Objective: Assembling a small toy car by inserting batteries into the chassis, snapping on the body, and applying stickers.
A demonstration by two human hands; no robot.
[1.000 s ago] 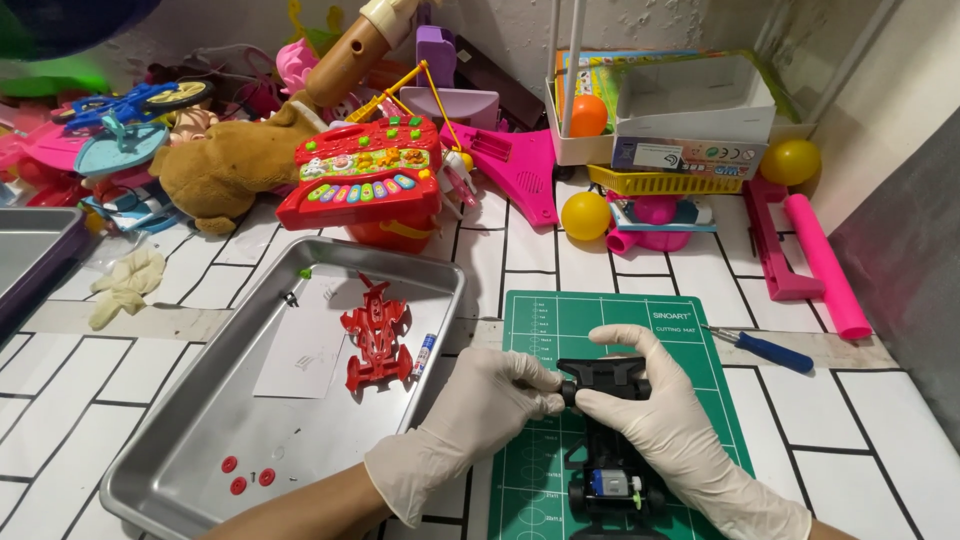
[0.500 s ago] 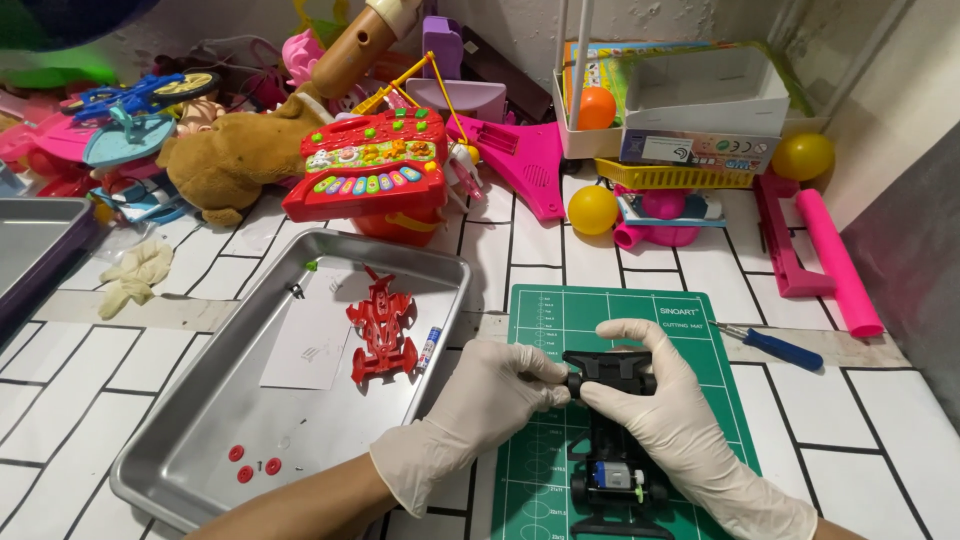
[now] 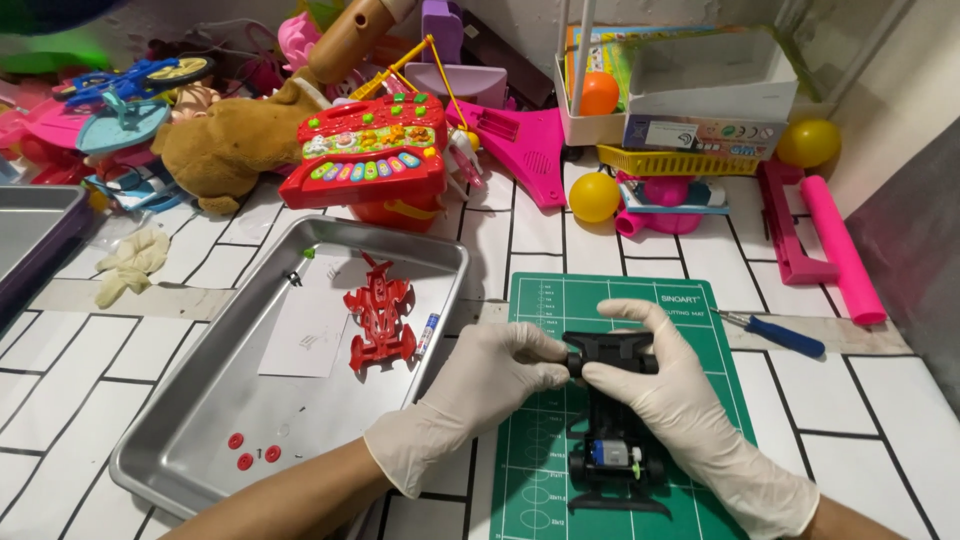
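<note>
One black toy car chassis [image 3: 612, 410] lies lengthwise on one green cutting mat [image 3: 560, 400] on the white tiled counter [image 3: 700, 260]. The gloved left hand [image 3: 480, 385] and gloved right hand [image 3: 665, 395] both curl partly closed on the chassis's upper end, fingertips pinching it from either side. Left of the mat, one metal tray [image 3: 200, 440] holds one red car body shell [image 3: 380, 312], one paper sheet [image 3: 305, 335] and three small red round parts [image 3: 250, 453]. One blue-handled screwdriver [image 3: 775, 332] lies right of the mat.

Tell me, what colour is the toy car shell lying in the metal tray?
Red; the car shell shows clearly in the head view.
</note>
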